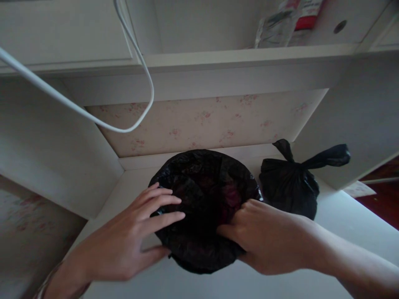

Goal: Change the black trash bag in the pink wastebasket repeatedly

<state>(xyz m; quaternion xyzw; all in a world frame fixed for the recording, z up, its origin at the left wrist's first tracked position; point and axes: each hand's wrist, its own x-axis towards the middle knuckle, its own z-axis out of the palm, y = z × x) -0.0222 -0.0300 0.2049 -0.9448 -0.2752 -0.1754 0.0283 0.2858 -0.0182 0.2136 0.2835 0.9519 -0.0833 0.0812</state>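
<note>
A round bin lined with a black bin bag (pixel 202 253) stands on the white surface between my hands, its mouth facing up. My left hand (pixel 146 232) is at the left rim, fingers spread over the mouth and thumb low on the outer side. At the right rim, my right hand (pixel 264 236) is curled closed on the bag's edge, its fingertips partly hidden inside. A dull reddish patch (pixel 230 197) shows within the dark interior. The bin's outer wall is hidden by the bag.
A tied black bag (pixel 289 189) with two knotted ends sits right of the bin. White panels rise on both sides, with floral wallpaper (pixel 202 122) behind. Overhead, a white cable (pixel 109 124) loops down before a shelf (pixel 249 56) holding a clear plastic item (pixel 276 31) and a red-and-white package (pixel 307 16).
</note>
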